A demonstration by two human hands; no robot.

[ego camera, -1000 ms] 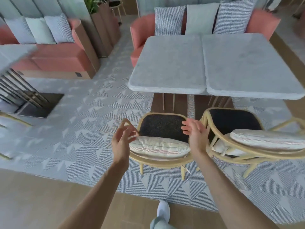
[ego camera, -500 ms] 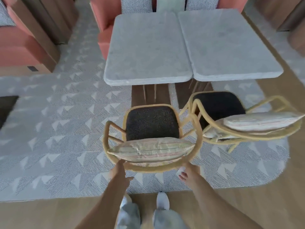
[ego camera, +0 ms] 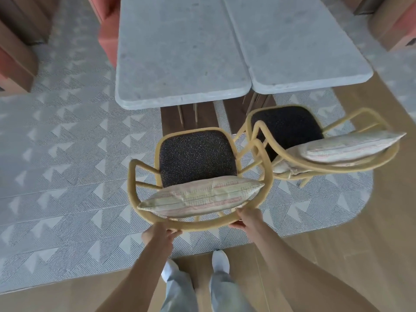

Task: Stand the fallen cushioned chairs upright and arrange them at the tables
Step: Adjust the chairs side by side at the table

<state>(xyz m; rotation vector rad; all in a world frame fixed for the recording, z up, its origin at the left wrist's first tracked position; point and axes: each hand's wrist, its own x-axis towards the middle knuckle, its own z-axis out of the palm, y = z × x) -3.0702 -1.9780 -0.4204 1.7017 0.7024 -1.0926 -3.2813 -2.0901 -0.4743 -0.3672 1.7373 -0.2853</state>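
A rattan chair (ego camera: 195,158) with a dark speckled seat and a striped back cushion (ego camera: 200,195) stands upright in front of me, facing the left grey stone table (ego camera: 180,52). My left hand (ego camera: 160,234) grips the curved back rail from below at its left. My right hand (ego camera: 249,219) grips the same rail at its right. A second upright chair (ego camera: 290,129) of the same kind stands to the right, turned askew, its cushion (ego camera: 351,146) on the back rail, in front of the right table (ego camera: 299,46).
Both chairs stand on a grey patterned rug (ego camera: 67,165) that ends in wooden floor (ego camera: 371,255) near my feet and at the right. Coral sofas (ego camera: 13,61) with wooden sides stand at far left, behind the tables, and at far right. The armrests of the two chairs nearly touch.
I stepped closer and looked down. My hands dropped from above the back cushion to behind the chair and took hold of its curved back rail.
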